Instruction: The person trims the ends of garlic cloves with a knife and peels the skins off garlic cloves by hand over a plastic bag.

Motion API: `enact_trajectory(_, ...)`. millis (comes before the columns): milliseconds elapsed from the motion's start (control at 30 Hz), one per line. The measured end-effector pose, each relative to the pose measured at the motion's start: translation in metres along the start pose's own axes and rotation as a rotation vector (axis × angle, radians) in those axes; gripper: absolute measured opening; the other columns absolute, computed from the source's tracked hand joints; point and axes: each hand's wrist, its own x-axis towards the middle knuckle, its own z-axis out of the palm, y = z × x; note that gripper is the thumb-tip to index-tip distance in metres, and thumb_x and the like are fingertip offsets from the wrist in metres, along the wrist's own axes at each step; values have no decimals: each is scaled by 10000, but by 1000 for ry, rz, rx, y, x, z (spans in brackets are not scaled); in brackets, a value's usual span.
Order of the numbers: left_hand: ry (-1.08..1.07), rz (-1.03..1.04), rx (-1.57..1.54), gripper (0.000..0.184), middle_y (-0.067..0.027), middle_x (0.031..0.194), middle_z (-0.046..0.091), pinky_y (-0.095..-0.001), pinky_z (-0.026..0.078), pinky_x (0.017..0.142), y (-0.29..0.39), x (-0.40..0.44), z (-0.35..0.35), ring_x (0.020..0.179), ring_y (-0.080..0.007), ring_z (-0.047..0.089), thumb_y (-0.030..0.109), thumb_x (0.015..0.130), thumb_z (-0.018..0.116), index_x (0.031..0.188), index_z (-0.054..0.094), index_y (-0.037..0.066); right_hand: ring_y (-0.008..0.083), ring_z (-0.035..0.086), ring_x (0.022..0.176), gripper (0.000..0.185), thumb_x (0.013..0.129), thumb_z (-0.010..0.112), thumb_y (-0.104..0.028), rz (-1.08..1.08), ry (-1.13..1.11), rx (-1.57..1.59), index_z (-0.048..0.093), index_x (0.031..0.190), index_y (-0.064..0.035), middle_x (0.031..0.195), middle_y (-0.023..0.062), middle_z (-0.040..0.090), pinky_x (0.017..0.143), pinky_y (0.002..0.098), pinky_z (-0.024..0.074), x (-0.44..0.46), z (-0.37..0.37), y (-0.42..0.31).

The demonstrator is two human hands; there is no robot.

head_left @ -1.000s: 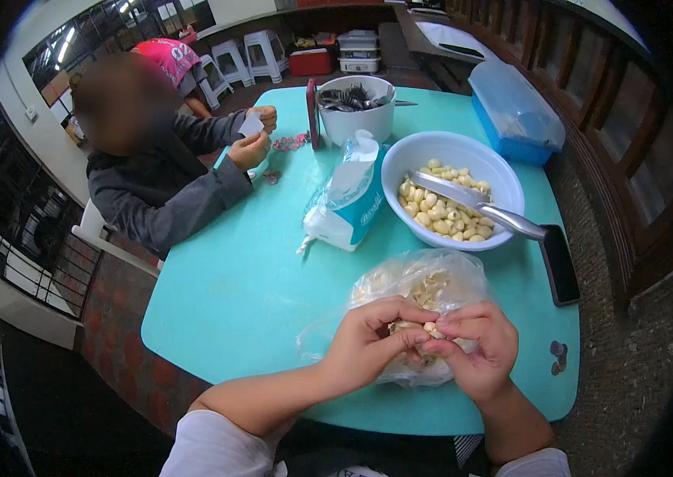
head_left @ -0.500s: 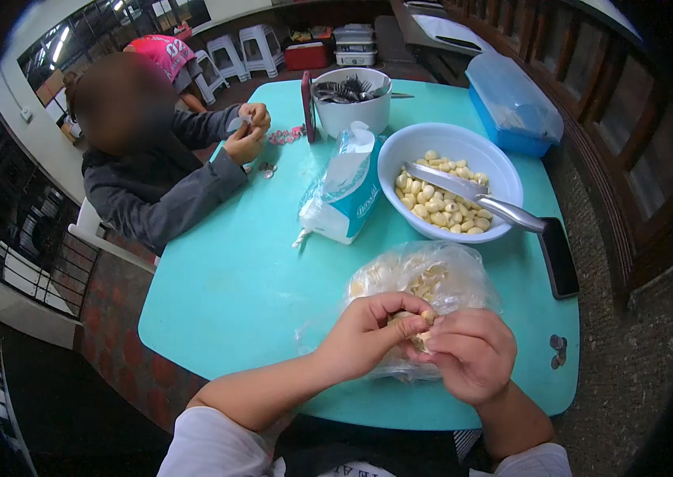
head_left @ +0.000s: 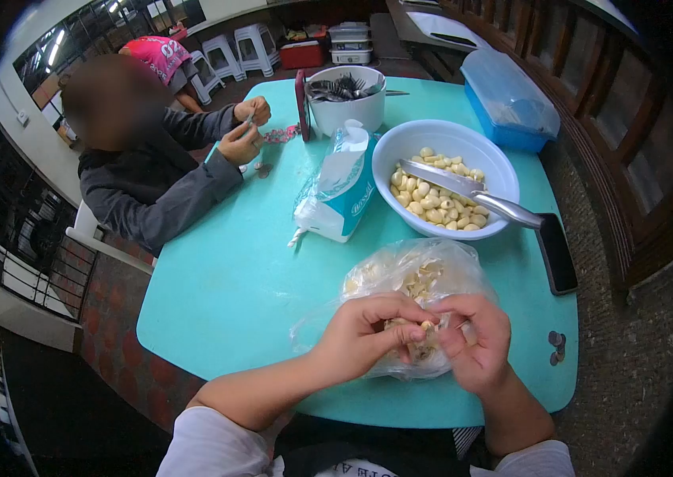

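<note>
- While the left hand (head_left: 360,332) pinched a pale clove (head_left: 427,325), the right hand (head_left: 481,343) curled close, its hold unclear.
- Light fingertip pressure, low over the plastic bag (head_left: 463,274), seemed best.

Your left hand (head_left: 370,334) reaches in front of the plastic bag, thumb and fingers pinched together; your right hand (head_left: 475,338) curls close beside it, fingers bent. Both forearms angle inward, sleeves above the wrists.

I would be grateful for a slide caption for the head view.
Two hands peel a garlic clove above a clear bag of skins, near a bowl of peeled cloves.
</note>
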Motion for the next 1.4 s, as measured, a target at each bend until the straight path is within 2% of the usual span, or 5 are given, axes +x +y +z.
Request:
enact_trajectory(267, -128, -102, -236, 190, -143, 989, 612, -263, 509, 503, -5, -1, -10, 714, -183, 608, 109, 824, 631, 976, 641, -6, 177, 477, 481, 265, 674, 744, -146, -149, -84, -128, 654, 913, -76, 611, 42, 516, 441, 295, 371, 1, 0, 1)
enact_trajectory(567, -174, -291, -616, 338, -101, 1068, 588, -286, 530, 735, 5, -5, -7, 919, -171, 592, 85, 876, 556, 1186, 510, -43, 190, 470, 478, 205, 668, 725, -111, -269, 0, -277, 665, 863, -94, 597, 25, 498, 428, 308, 369, -1, -3, 0)
enact_trajectory(667, -181, -251, -431, 348, -131, 1234, 484, -334, 517, 824, 9, -5, -3, 1068, -229, 535, 45, 856, 547, 1194, 514, -32, 190, 470, 479, 170, 683, 712, -102, -257, 10, -299, 643, 838, -94, 602, 23, 506, 424, 307, 372, 0, -3, 0)
enact_trajectory(1067, 160, 82, -295, 541, -118, 1109, 528, -357, 517, 848, 12, -3, -4, 1021, -213, 545, 0, 818, 584, 1314, 368, 19, 203, 506, 528, 238, 657, 717, -59, -141, 79, -328, 651, 885, -80, 669, 53, 534, 466, 305, 409, 4, -3, 3)
enact_trajectory(1400, 186, 257, -219, 312, -102, 1065, 531, -305, 488, 857, 0, -4, -4, 1041, -160, 500, -70, 771, 625, 1058, 531, 10, 231, 540, 632, 362, 695, 676, -58, 1, -180, -462, 633, 1052, -99, 706, 72, 498, 560, 351, 451, 4, 5, 9)
